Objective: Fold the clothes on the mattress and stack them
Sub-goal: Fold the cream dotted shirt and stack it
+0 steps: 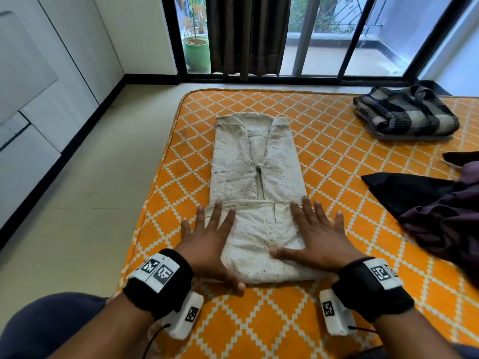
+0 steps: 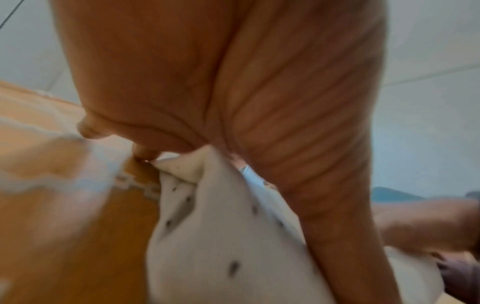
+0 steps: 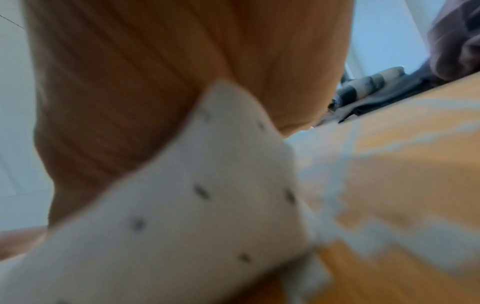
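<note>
Both hands, left (image 1: 207, 244) and right (image 1: 317, 239), are pressing flat, fingers spread wide, on the shirt's (image 1: 256, 161) near fold on the mattress (image 1: 337, 156).

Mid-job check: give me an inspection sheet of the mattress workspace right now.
Surface: orange diamond-patterned mattress on the floor.
Job's things: cream dotted garment, near end folded over; folded grey checked garment at the far right.
Clutter: heap of dark purple and black clothes, unfolded, at the right edge.
Grippers: left hand and right hand pressing flat on the fold.
Cables: black wire from the left wrist unit.
Surroundings: green plant pot, brown curtain.
</note>
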A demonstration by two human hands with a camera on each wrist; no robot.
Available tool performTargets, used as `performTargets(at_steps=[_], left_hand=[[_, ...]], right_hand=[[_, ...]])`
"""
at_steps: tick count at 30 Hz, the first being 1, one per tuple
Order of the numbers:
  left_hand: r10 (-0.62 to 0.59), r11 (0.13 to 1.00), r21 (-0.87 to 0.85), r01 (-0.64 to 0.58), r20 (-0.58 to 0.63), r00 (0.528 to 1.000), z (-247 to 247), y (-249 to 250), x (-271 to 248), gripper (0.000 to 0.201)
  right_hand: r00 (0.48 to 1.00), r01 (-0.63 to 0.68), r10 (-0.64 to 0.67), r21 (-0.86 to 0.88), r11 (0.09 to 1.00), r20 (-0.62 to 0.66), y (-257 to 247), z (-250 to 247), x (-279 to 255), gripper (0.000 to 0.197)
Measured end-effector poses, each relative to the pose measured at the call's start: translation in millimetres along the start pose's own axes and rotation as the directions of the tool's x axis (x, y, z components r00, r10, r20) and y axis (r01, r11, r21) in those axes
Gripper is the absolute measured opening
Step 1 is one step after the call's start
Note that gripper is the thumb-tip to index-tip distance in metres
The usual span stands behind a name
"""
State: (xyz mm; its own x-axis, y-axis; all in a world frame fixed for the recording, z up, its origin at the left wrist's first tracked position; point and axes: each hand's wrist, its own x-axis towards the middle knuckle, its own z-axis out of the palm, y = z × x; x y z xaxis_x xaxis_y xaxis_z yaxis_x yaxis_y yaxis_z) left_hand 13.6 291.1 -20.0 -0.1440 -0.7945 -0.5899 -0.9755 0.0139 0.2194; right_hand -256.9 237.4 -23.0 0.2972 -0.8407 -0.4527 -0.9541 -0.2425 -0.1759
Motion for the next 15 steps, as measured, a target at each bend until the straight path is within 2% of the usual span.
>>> performTargets(at_steps=[2,4,6,8,10,13,15], left_hand=[[-0.025,0.999,0.034,0.027,-0.031,0.999,-2,6,-8,0.168],[0.012,0.992,0.128,-0.002,-0.076,0.997,1,16,-19,0.165],[0.081,0.982,0.178,-0.065,-0.081,0.993,8,26,-26,0.152],[0.091,0.976,0.201,-0.082,-0.035,0.995,16,32,-26,0.137],[0.064,0.974,0.218,-0.063,0.003,0.998,23,34,-20,0.129],[0.032,0.97,0.24,-0.03,-0.003,0.999,26,39,-14,0.115],[0.01,0.959,0.283,-0.004,-0.018,1.0,28,42,-14,0.108]], right_hand=[[0.997,0.041,-0.045,-0.053,0.998,-0.058,-11,-10,-13,0.146],[0.984,0.137,-0.15,-0.125,0.983,-0.097,-25,-16,-28,0.148],[0.977,0.203,-0.212,-0.189,0.961,-0.029,-36,-11,-38,0.147],[0.975,0.207,-0.187,-0.199,0.958,0.117,-41,3,-38,0.141],[0.969,0.191,-0.159,-0.166,0.967,0.189,-43,14,-34,0.128],[0.979,0.176,-0.155,-0.166,0.97,0.132,-49,21,-30,0.096],[0.982,0.164,-0.142,-0.185,0.969,0.126,-55,21,-32,0.083]])
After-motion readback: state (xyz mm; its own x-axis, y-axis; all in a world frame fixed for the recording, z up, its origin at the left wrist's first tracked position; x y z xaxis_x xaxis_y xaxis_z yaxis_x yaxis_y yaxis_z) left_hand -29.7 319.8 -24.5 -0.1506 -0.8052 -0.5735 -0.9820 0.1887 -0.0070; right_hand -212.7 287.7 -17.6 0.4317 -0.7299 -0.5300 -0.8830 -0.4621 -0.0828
